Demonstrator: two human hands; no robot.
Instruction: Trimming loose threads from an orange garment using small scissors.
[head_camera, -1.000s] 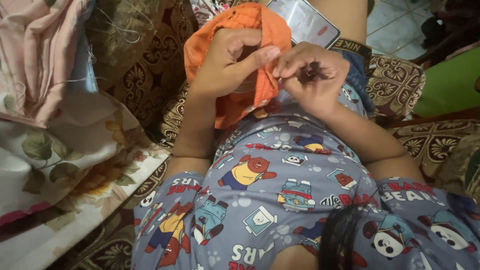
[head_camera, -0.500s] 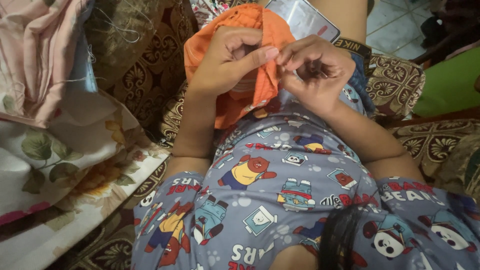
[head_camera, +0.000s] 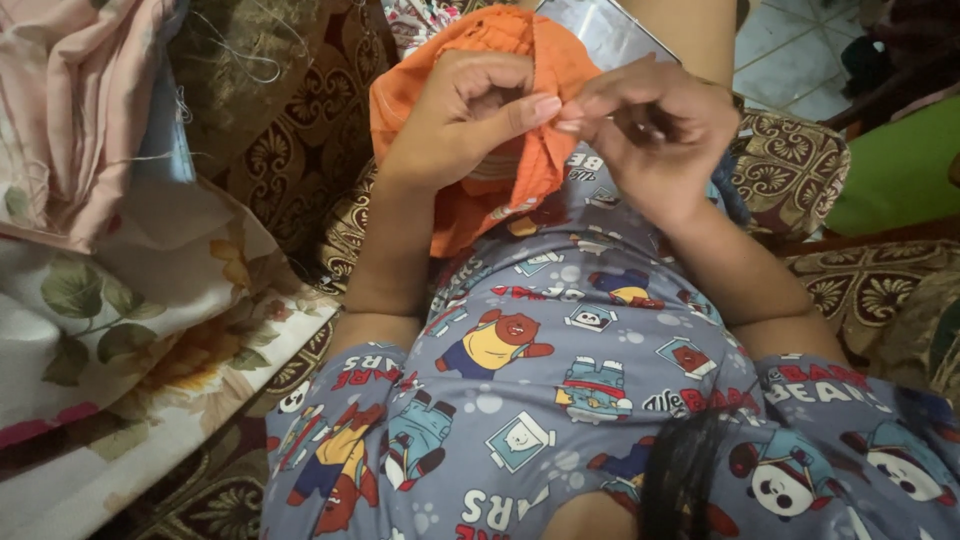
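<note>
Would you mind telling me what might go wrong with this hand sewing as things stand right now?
1. The left hand and right hand pinch the orange cloth fingertip to fingertip; if a needle is there, too small to see, it could prick a finger.
2. The cloth is bunched over the lap, so a stitch might catch an extra layer or the patterned shirt beneath.
3. Loose threads lie on the sofa back and could tangle.
</note>
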